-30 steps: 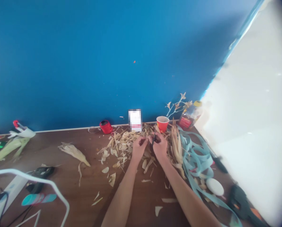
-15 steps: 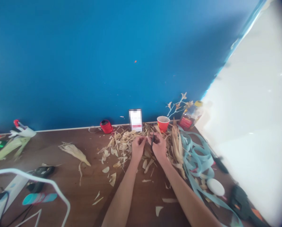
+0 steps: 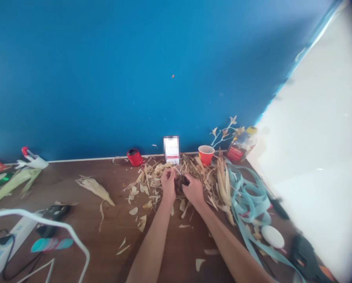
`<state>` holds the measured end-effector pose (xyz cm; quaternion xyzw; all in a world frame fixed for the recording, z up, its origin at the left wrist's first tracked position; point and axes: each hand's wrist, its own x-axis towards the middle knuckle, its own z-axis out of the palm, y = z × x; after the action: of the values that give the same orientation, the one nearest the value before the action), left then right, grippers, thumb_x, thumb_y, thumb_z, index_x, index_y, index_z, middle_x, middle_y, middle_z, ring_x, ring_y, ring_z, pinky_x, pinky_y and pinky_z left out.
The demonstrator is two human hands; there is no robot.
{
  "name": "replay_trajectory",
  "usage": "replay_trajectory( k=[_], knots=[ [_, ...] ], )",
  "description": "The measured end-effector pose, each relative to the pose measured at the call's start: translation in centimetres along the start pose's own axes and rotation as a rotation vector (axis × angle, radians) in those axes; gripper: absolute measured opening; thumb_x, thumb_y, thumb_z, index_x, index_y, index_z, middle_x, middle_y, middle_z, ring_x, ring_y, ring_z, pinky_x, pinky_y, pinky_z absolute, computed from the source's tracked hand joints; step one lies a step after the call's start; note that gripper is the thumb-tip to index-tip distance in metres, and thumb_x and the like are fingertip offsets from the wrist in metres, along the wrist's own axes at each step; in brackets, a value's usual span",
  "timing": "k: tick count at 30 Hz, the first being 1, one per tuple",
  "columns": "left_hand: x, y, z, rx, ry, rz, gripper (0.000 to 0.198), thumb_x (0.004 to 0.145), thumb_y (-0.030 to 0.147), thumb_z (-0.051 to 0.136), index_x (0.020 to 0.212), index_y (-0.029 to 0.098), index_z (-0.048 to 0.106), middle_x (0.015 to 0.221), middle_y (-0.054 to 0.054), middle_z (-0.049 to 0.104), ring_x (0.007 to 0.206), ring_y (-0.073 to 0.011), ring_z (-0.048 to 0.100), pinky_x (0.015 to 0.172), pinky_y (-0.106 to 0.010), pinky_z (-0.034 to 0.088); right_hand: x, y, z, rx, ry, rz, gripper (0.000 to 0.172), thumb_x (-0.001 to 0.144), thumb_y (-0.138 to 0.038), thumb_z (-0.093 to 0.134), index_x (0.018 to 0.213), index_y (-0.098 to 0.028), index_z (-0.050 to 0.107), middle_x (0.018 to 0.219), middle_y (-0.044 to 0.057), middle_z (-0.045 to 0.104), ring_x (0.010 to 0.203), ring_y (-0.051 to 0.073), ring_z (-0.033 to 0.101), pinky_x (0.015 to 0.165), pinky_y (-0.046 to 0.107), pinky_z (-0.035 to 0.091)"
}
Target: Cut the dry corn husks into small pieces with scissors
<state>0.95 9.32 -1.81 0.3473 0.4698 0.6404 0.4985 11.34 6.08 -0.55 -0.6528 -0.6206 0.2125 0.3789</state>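
Observation:
My right hand [image 3: 193, 189] is closed around the black handles of a pair of scissors [image 3: 185, 181]. Their thin blades point up and left, toward the fingertips of my left hand [image 3: 168, 181]. That hand is pinched, and what sits between its thumb and finger is too small to make out. Both hands are over a heap of dry corn husk scraps [image 3: 155, 177], close together but apart. A bundle of corn husk [image 3: 223, 181] lies just right of my right hand.
Behind the heap stand a phone [image 3: 171, 148], a red paper cup [image 3: 206, 155] and a red roll [image 3: 135, 158]. Blue-green ribbon [image 3: 249, 192] curls at right, near a black glue gun [image 3: 304, 253]. A husk [image 3: 96, 188] and white power strip [image 3: 13, 239] lie left.
My right hand has turned the scissors from upright to tilted left, blades near my left fingers. My left hand has shifted slightly. The whole view has moved a little.

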Motion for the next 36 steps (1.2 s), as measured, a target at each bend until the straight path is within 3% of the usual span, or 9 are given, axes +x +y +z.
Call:
replay_trajectory(
  k=[10,36],
  knots=[
    [-0.05,-0.09,0.01,-0.036,-0.008,0.005,0.032,0.075,0.046,0.066,0.081,0.016,0.054,0.061,0.005,0.047,0.055,-0.0069,0.042,0.055,-0.020,0.034,-0.02,0.28,0.13,-0.066,-0.044,-0.058,0.032,0.071,-0.016,0.053,0.097,-0.027,0.068,0.083,0.001,0.073,0.076,0.019,0.066,0.066,0.024,0.043],
    [-0.06,0.32,0.09,-0.057,-0.033,-0.021,0.034,0.075,0.049,0.065,0.081,0.018,0.053,0.062,0.005,0.046,0.055,-0.0072,0.043,0.056,-0.020,0.036,0.14,0.70,0.13,0.008,-0.068,-0.069,0.042,0.068,-0.011,0.052,0.103,-0.028,0.069,0.087,0.001,0.073,0.079,0.019,0.067,0.068,0.023,0.045]
  ],
)
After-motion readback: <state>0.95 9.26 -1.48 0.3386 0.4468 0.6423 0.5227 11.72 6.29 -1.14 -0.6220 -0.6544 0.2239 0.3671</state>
